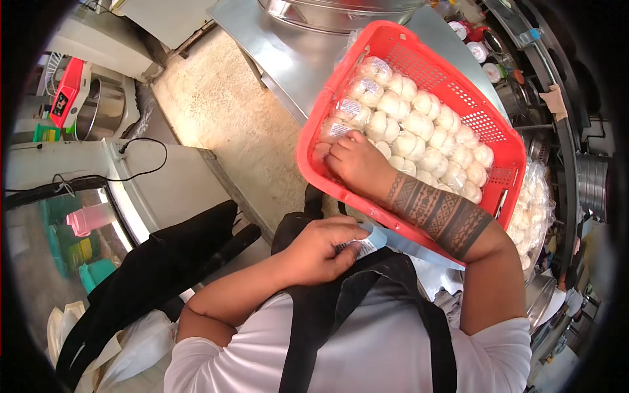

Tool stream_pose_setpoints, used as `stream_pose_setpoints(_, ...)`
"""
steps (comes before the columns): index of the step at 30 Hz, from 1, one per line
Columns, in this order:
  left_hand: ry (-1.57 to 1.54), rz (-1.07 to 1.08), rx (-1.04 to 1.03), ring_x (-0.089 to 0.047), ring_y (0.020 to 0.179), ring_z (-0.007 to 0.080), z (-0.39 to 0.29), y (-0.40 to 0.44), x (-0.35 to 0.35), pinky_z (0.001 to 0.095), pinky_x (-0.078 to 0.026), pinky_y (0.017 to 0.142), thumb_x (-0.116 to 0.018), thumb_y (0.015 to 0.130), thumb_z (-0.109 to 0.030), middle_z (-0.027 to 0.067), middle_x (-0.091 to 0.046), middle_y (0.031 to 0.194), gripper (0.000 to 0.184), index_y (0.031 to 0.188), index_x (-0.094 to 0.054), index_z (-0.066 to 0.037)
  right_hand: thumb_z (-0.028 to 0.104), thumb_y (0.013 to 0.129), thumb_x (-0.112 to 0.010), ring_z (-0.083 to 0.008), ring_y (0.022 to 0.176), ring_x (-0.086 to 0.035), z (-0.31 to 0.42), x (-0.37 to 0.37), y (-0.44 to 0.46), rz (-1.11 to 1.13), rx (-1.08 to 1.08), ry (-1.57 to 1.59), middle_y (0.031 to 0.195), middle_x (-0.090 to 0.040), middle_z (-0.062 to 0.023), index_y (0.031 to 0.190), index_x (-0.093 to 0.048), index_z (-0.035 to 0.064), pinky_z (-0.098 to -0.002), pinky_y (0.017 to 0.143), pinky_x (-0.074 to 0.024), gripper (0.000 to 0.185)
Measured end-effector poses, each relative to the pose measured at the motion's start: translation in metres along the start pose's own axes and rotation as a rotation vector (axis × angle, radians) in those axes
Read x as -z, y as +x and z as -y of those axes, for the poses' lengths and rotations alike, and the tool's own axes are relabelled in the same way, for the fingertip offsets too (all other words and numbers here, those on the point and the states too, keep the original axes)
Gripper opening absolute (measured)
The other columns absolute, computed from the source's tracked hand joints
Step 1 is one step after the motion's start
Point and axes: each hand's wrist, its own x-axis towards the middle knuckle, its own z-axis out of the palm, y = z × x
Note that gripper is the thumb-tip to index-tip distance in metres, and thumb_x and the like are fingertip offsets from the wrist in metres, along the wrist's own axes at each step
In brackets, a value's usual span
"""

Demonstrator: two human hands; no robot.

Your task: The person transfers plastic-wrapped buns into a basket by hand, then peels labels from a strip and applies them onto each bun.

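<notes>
A red plastic basket (409, 213) holds rows of white round buns (419, 124) in clear plastic packs. Several packs at its left side carry small white printed labels (350, 107). My right hand (357, 164), below a patterned tattooed forearm, reaches over the near rim and touches a pack in the basket's near left corner; its fingers are bent, with their tips partly hidden. In front of my chest, my left hand (322, 251) pinches a light blue backing strip (376, 240) with printed labels between thumb and fingers.
Under the basket is a metal table (275, 46) with a large round steel pan (341, 14). More bagged buns (529, 213) lie to the right. At the left are a red scale (69, 92), a steel pot (99, 108), a pink cup (88, 218) and a loose black cable.
</notes>
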Motion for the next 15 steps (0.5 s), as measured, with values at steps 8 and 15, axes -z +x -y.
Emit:
stream_pose_setpoints(8,-0.008,-0.035,0.04,-0.066,0.081,0.0284,0.002,-0.006,0.002,0.036,-0.052,0.072,-0.066,0.09,0.004,0.013,-0.067,0.092,0.026,0.115,-0.071,-0.002,0.016,0.091,-0.063,-0.0223,0.106,-0.061,-0.01,0.018,-0.047,0.257,0.084,0.194,0.107,-0.067,-0.005,0.113,-0.074,0.0033,-0.0411,0.099,-0.044,0.028)
stream_pose_setpoints(15,0.016,-0.043,-0.005,-0.066,0.081,0.0284,-0.001,-0.006,-0.003,0.0359,-0.052,0.073,-0.067,0.091,0.003,0.0131,-0.068,0.092,0.024,0.114,-0.071,-0.002,0.024,0.095,-0.063,-0.0293,0.142,-0.05,0.0,0.019,-0.024,0.083,-0.032,0.187,0.152,-0.054,-0.0114,0.15,-0.052,0.0058,-0.0495,0.12,-0.0355,0.058)
